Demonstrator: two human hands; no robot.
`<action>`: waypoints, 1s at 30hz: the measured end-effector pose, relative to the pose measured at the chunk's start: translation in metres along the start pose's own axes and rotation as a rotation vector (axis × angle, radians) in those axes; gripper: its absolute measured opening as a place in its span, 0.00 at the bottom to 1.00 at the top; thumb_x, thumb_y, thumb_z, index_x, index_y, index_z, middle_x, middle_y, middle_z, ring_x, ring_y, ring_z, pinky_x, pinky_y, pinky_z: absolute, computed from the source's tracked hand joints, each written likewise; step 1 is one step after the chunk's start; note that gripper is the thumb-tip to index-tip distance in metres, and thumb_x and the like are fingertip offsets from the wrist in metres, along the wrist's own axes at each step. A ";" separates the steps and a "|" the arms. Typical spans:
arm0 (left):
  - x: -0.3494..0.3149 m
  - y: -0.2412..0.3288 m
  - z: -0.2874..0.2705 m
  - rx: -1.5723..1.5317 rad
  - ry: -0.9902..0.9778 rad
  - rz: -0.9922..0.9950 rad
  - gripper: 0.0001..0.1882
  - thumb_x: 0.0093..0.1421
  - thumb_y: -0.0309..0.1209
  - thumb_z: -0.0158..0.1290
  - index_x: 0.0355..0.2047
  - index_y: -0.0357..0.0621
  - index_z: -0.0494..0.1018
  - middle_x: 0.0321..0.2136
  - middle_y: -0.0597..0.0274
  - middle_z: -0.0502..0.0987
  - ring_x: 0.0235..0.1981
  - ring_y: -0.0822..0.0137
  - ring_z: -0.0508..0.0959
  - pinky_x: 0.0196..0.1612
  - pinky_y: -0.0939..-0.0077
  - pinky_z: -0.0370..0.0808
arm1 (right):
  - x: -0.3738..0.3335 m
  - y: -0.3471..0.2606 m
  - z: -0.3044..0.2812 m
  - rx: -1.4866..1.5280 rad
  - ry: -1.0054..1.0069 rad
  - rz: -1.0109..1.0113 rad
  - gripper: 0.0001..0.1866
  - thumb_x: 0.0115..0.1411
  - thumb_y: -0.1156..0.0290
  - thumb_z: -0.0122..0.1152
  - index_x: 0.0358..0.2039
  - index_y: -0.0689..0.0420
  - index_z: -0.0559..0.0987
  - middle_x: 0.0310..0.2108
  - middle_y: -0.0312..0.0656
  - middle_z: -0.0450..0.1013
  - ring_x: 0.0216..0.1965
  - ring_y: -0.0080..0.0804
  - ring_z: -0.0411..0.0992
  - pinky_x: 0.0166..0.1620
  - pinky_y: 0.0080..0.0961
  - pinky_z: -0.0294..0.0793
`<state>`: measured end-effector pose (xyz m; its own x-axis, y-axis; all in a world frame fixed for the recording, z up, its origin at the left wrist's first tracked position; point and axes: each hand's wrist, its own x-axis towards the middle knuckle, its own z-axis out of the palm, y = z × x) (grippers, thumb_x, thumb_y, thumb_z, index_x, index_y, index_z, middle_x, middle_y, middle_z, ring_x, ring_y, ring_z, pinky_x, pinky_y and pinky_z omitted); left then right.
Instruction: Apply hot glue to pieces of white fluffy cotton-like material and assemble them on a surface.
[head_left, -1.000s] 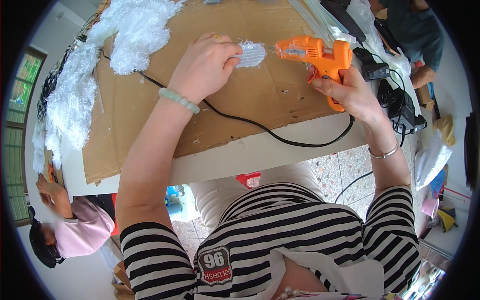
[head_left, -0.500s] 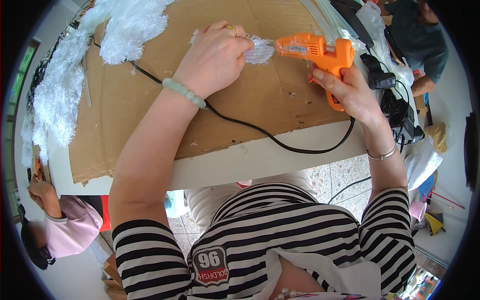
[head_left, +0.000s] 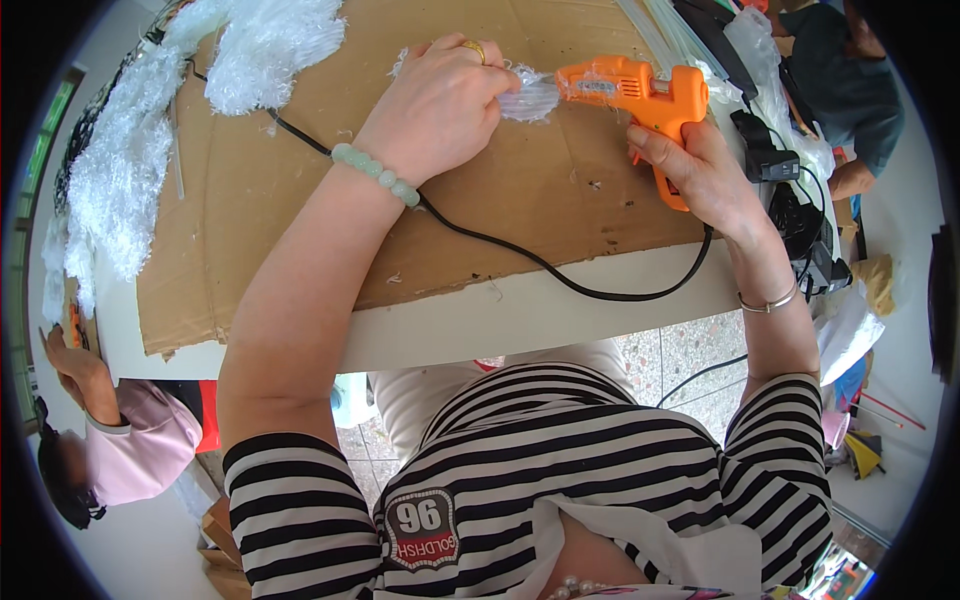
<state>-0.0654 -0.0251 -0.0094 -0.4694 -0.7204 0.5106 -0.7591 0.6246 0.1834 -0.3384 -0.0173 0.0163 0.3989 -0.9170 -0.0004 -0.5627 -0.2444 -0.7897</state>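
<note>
One slip could burn the left hand (head_left: 435,112) if the nozzle is hot.
It pinches a translucent, fringed plastic piece (head_left: 532,98) over the brown cardboard sheet (head_left: 520,185); the right hand (head_left: 706,178) grips an orange plastic glue gun (head_left: 640,92), tip beside the piece, black cord (head_left: 560,268) liable to snag.

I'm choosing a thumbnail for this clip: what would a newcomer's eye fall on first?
Probably the bright orange glue gun in the right hand, its nozzle at the clear frilly piece held in the left hand. Next, the shiny whitish fringe heaped at upper left, partly over the brown cardboard.
</note>
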 end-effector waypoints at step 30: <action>0.000 -0.003 0.000 0.015 -0.009 -0.025 0.13 0.53 0.21 0.47 0.33 0.45 0.81 0.35 0.65 0.79 0.41 0.59 0.74 0.48 0.60 0.71 | -0.012 -0.007 -0.002 -0.023 -0.069 0.016 0.17 0.63 0.58 0.58 0.34 0.62 0.75 0.19 0.30 0.65 0.21 0.17 0.62 0.25 0.19 0.62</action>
<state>-0.0635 -0.0272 -0.0098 -0.4540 -0.7384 0.4987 -0.7774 0.6017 0.1831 -0.3407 -0.0052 0.0229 0.4382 -0.8971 -0.0564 -0.5858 -0.2374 -0.7749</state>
